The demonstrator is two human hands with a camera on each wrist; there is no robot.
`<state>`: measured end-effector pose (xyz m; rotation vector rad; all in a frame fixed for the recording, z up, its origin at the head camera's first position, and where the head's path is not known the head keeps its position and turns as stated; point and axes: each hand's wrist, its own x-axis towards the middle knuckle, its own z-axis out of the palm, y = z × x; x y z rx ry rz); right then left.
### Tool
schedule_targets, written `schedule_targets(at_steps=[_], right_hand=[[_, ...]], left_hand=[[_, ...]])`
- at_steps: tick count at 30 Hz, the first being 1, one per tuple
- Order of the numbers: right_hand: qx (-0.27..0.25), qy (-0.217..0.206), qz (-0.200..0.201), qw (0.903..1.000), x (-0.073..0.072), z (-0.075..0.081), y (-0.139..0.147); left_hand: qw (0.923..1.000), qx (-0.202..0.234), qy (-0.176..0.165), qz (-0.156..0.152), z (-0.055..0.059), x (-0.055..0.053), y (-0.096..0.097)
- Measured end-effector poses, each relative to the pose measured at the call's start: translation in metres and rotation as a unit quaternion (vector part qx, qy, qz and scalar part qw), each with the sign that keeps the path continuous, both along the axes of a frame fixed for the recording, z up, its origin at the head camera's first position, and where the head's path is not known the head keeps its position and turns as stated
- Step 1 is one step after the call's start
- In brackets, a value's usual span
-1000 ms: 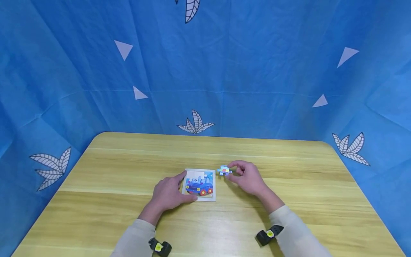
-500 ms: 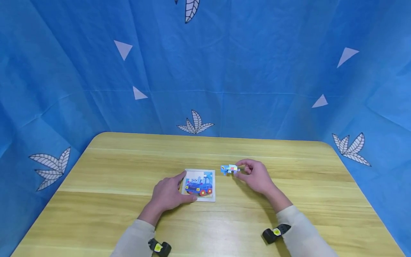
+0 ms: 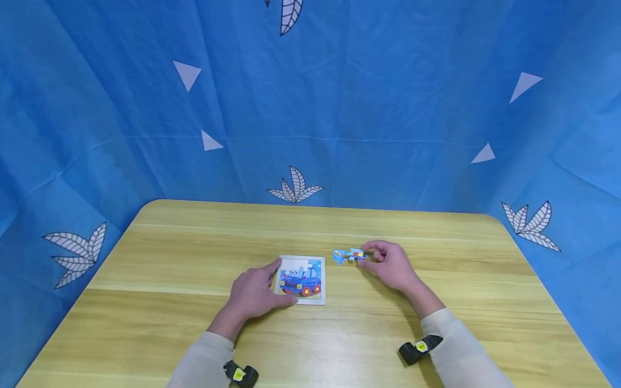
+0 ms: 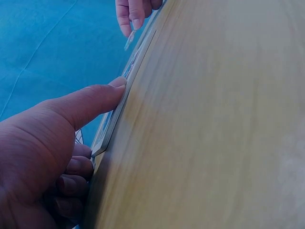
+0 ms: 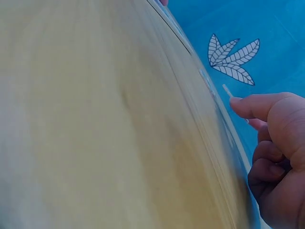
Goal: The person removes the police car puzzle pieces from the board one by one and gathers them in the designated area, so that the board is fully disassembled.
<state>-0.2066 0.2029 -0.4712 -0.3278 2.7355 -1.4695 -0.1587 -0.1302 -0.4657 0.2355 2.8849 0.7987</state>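
Observation:
A square jigsaw puzzle [image 3: 301, 283] with a pale frame lies at mid-table in the head view, showing a blue cartoon car. At its upper left, part of the picture is a bare white area [image 3: 297, 264]. My left hand [image 3: 254, 291] holds the frame, thumb on the near edge and fingers along the left side. Between thumb and index finger, my right hand [image 3: 390, 265] pinches a puzzle piece [image 3: 356, 254] with red and yellow on it. Just left of that is a second, light blue puzzle piece [image 3: 339, 256]. The right wrist view shows the pinched piece [image 5: 227, 90] edge-on, raised above the tabletop.
The wooden table [image 3: 194, 237] has rounded far corners. Behind it and at both sides hangs a blue curtain [image 3: 388, 108] with leaf and triangle prints. Black wrist cameras [image 3: 412, 353] are strapped over both light sleeves.
My right hand has moved right, away from the frame, with its puzzle piece. The light blue piece on the left has come into sight. My left hand stays on the frame.

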Motion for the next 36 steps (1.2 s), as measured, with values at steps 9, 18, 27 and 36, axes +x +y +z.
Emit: schedule_targets(at_steps=[9,18,27,36], right_hand=[[0.015,-0.007,0.005,0.9999,-0.0028,-0.0035,0.0089],[0.022,-0.022,0.008,0.9995,-0.0038,-0.0013,0.0085],[0.038,-0.037,-0.005,0.9986,-0.0039,-0.0008,0.0067],[0.032,-0.031,-0.013,0.9989,-0.0028,-0.0007,0.0051]], left_hand=[[1.0,0.002,-0.002,0.0,0.0006,-0.0007,0.0007],[1.0,-0.003,-0.005,0.0,0.0031,0.0008,0.0011],[1.0,0.003,-0.007,0.004,0.0038,0.0014,0.0018],[1.0,0.001,0.001,-0.002,0.0012,-0.0007,0.0004]])
